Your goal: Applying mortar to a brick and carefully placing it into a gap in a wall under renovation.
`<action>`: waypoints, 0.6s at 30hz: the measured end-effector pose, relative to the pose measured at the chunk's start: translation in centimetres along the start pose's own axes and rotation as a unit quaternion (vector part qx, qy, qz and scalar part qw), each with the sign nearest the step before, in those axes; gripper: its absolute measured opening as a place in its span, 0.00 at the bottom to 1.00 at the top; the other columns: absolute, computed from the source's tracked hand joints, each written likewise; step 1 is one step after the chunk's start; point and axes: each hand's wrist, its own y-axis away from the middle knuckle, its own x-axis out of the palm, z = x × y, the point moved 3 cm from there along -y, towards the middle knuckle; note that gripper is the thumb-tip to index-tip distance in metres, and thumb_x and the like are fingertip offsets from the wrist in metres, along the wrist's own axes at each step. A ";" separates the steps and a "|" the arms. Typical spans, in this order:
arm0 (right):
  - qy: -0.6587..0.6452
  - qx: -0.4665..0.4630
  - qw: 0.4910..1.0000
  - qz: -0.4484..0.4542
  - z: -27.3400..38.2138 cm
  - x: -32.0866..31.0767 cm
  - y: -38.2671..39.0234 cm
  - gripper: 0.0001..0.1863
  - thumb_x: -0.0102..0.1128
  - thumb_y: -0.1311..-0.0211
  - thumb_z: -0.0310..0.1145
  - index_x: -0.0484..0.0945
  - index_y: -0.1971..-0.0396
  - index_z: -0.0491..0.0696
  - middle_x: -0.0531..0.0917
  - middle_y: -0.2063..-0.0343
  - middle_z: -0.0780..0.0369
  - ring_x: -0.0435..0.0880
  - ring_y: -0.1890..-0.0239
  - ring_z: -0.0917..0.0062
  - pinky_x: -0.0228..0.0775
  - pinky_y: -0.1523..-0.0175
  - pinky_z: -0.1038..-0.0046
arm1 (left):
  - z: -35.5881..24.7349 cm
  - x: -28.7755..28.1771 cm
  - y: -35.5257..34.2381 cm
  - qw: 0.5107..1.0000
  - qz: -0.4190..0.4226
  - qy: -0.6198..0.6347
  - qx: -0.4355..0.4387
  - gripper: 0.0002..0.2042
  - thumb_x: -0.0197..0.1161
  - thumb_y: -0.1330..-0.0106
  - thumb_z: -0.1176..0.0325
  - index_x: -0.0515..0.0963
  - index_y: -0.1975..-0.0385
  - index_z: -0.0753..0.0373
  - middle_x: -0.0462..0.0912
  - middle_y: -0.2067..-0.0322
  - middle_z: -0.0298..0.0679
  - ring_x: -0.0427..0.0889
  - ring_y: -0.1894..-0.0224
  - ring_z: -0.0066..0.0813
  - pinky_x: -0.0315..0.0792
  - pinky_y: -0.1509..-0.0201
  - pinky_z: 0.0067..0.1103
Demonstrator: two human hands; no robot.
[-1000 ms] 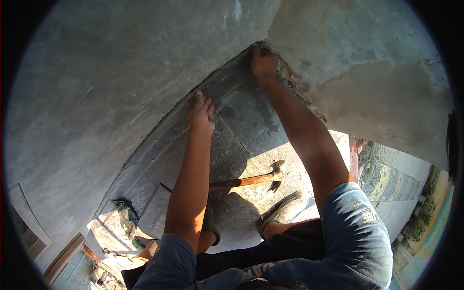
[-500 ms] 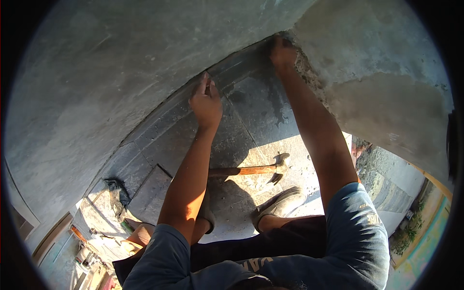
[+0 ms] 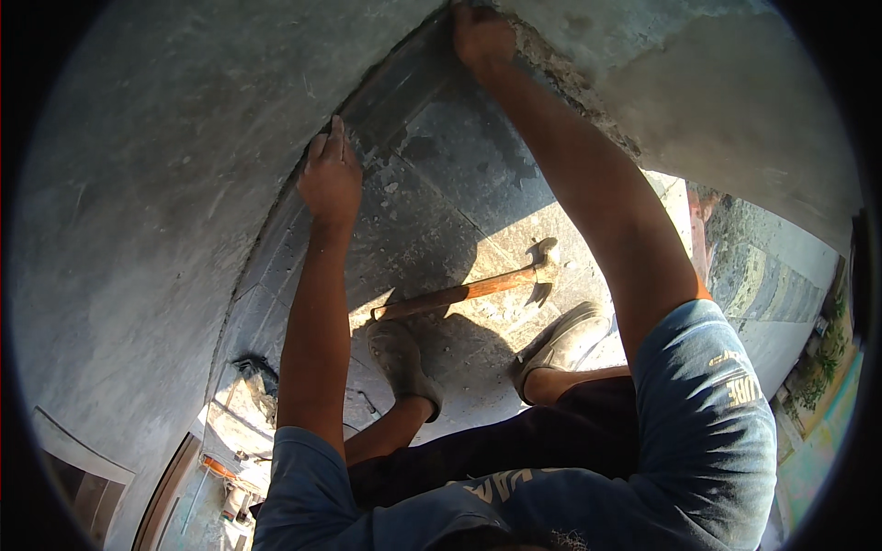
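Note:
A long dark stone strip (image 3: pixel 404 87) stands on edge along the foot of the grey plastered wall (image 3: pixel 156 184). My left hand (image 3: pixel 331 174) rests on its upper edge, fingers together and hooked over it. Further along, my right hand (image 3: pixel 482 37) is curled over the same edge at the corner, where the plaster is broken and crumbly. Both arms are stretched out straight. A hammer (image 3: pixel 469 289) with an orange wooden handle lies on the dark floor tiles (image 3: pixel 432 202) between my arms, untouched.
My two feet in dusty shoes (image 3: pixel 400 358) (image 3: pixel 560 340) stand on the tiled floor just below the hammer. Rubble and small tools (image 3: pixel 248 386) lie at the lower left by the wall. A street with a striped kerb (image 3: pixel 763 275) runs on the right.
Both hands have shifted along the strip's edge, further from my body, and the view has tilted so the hammer and feet sit lower. The hammer itself has not moved.

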 end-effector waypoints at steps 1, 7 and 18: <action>0.000 -0.001 1.000 0.002 0.1 0.1 0.2 0.28 0.42 0.35 0.55 0.76 0.58 0.43 0.80 0.59 0.49 0.79 0.55 0.54 0.68 0.49 0.57 | -0.2 0.0 -0.1 1.000 0.018 0.001 -0.013 0.15 0.60 0.39 0.69 0.79 0.52 0.57 0.78 0.72 0.35 0.81 0.74 0.35 0.75 0.73 0.27; 0.110 -0.065 0.992 0.003 1.2 -0.7 0.5 0.24 0.37 0.31 0.46 0.73 0.50 0.43 0.79 0.57 0.49 0.80 0.56 0.55 0.71 0.51 0.59 | -0.1 -0.3 -0.7 0.998 0.065 -0.023 0.004 0.16 0.60 0.40 0.70 0.78 0.51 0.57 0.79 0.71 0.34 0.81 0.73 0.33 0.75 0.71 0.26; -0.114 -0.051 0.992 0.003 -1.5 0.8 3.7 0.21 0.47 0.36 0.41 0.74 0.47 0.47 0.79 0.55 0.49 0.78 0.51 0.55 0.68 0.45 0.62 | 1.6 -1.0 -0.6 0.997 0.065 -0.014 0.028 0.16 0.58 0.38 0.67 0.78 0.50 0.57 0.79 0.70 0.35 0.81 0.72 0.34 0.76 0.70 0.29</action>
